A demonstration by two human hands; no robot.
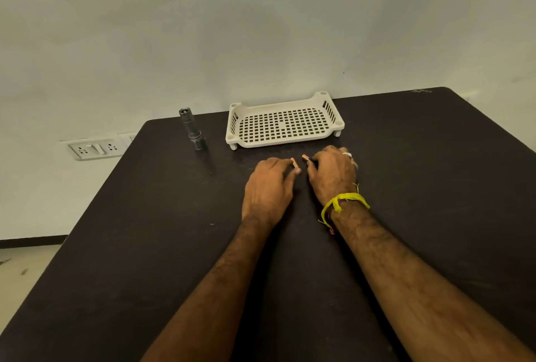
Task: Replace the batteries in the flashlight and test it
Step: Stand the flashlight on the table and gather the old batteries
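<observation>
A grey metal flashlight (192, 129) stands upright on the dark table (145, 216), head down, at the far left, well away from both hands. My left hand (268, 187) rests on the table with its fingers closed on a small battery (293, 162), of which only an orange tip shows. Just to the right, my right hand (332, 173) is closed on a second battery (305, 157), also showing only an orange end. The two battery tips are close together and apart. The rest of each battery is hidden by fingers.
A white perforated plastic tray (282, 123) sits empty just beyond my hands. The table's left edge runs diagonally; past it are a wall with a white socket panel (95, 148) and the floor.
</observation>
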